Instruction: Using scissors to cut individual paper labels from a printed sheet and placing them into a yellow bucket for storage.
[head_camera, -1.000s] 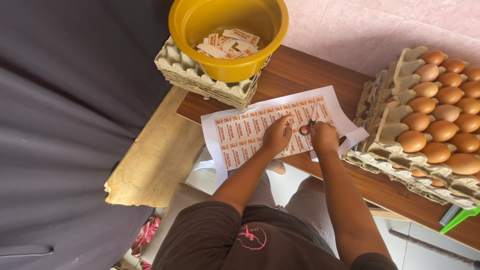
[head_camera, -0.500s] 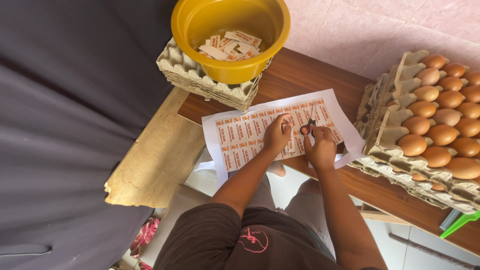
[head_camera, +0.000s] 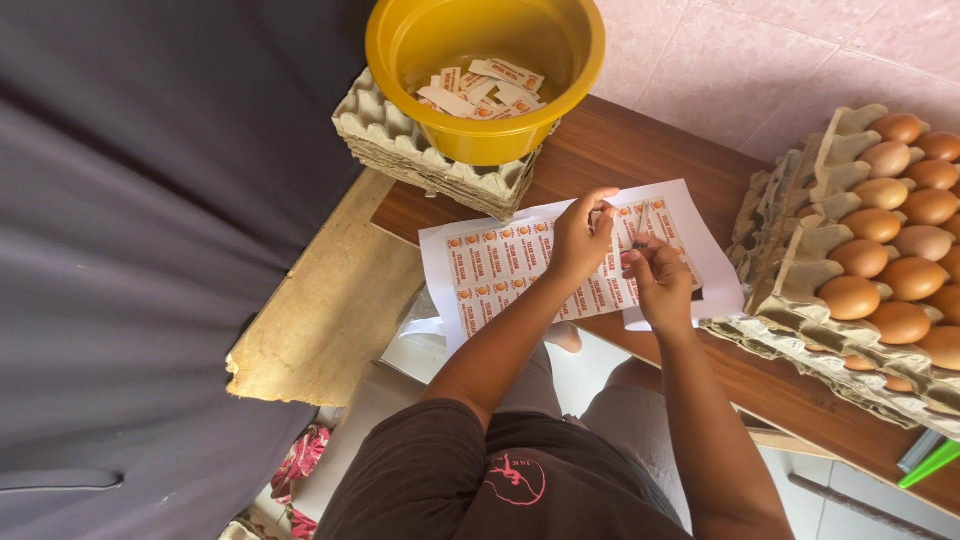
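Observation:
A white sheet of orange-and-white labels (head_camera: 500, 265) lies on the brown wooden table (head_camera: 620, 140), hanging over its near edge. My left hand (head_camera: 578, 240) pinches the sheet's far edge and lifts it a little. My right hand (head_camera: 658, 280) is just right of it, closed around a small dark tool that looks like scissors (head_camera: 636, 240), its tip against the sheet between the label columns. Beyond the sheet a yellow bowl (head_camera: 400, 40) holds several cut labels (head_camera: 480, 90).
The bowl stands on a stack of empty grey egg trays (head_camera: 400, 150). Stacked trays of brown eggs (head_camera: 890, 250) fill the table's right side. A worn wooden board (head_camera: 320, 320) and dark cloth (head_camera: 150, 250) lie to the left. A green object (head_camera: 930, 462) pokes in at lower right.
My left hand has lifted the sheet's far edge, where before it pressed flat. My right hand has shifted slightly toward me and to the right along the labels.

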